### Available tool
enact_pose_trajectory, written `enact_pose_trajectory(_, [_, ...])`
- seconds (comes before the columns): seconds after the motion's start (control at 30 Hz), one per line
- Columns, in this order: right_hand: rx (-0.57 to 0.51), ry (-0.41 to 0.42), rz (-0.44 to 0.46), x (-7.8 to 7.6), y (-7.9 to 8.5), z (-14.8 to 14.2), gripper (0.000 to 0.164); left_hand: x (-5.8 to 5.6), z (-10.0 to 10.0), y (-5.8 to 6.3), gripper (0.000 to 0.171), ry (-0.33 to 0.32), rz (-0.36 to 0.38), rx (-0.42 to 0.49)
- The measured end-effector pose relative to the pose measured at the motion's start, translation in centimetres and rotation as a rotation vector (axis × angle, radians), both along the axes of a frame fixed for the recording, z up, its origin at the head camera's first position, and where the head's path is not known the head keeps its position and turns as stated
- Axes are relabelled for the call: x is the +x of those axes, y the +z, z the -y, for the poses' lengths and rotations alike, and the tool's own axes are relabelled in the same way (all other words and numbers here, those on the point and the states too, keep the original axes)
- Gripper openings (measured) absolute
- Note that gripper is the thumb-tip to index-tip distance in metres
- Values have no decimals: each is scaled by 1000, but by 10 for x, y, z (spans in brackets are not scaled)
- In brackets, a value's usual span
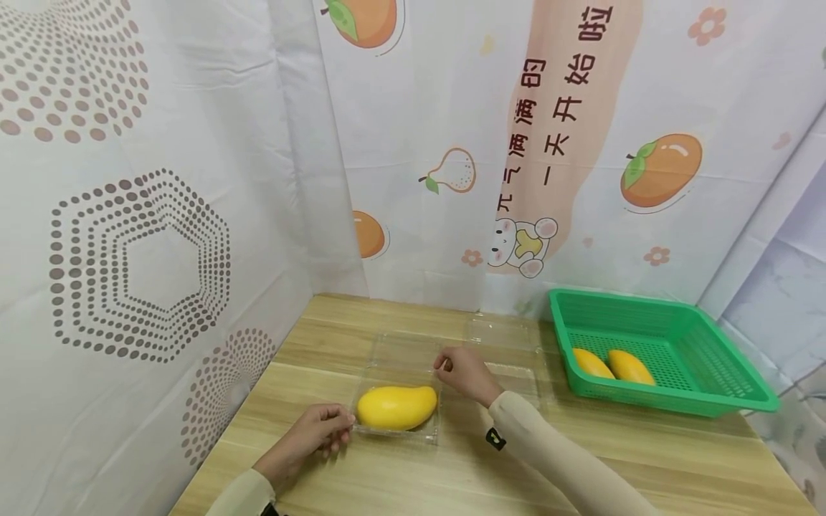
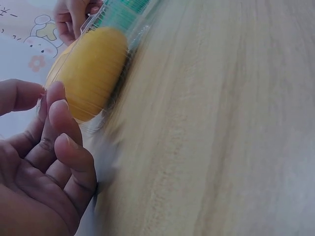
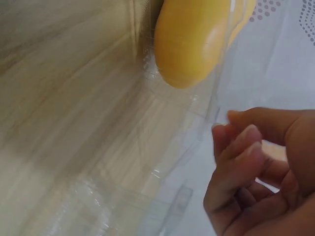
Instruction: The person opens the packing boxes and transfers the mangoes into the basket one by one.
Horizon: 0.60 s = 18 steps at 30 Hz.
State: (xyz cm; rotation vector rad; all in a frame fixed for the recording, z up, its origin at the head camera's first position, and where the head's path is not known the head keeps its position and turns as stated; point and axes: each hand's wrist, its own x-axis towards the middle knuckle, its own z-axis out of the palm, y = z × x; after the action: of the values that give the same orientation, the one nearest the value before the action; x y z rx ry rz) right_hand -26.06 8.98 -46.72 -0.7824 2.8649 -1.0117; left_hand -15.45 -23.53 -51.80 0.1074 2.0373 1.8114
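Note:
A yellow mango (image 1: 396,408) lies lengthwise in a clear plastic clamshell box (image 1: 413,435) on the wooden table. The box's lid (image 1: 406,350) stands open toward the back. At the box's front left corner, my left hand (image 1: 320,430) pinches the rim between thumb and index finger, its other fingers loosely bent. My right hand (image 1: 469,374) is at the right side, near where lid and tray meet. Its thumb and fingertips come together at the clear edge in the right wrist view, beside the mango (image 3: 189,44).
Right of the box lies another clear plastic box (image 1: 516,380), its lid (image 1: 500,331) folded back. A green basket (image 1: 671,401) stands at the back right with two mangoes (image 1: 630,367) inside. Printed curtains (image 1: 413,236) hang behind and to the left.

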Motion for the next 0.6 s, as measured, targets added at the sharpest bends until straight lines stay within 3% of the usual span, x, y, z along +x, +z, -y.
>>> enact_pose_trajectory(0.17, [25, 92, -91, 4, 6, 2, 6, 0, -1, 1, 35, -11, 5, -2])
enact_pose_trajectory(0.3, [66, 228, -127, 8, 12, 5, 23, 0, 0, 1, 35, -19, 0, -2])
enact_pose_trajectory(0.43, [183, 339, -180, 16, 15, 10, 44, 0, -1, 1, 35, -21, 3, -9])
enact_pose_trajectory(0.6, [305, 413, -278, 26, 17, 18, 57, -1, -1, 1, 35, -30, -1, -10])
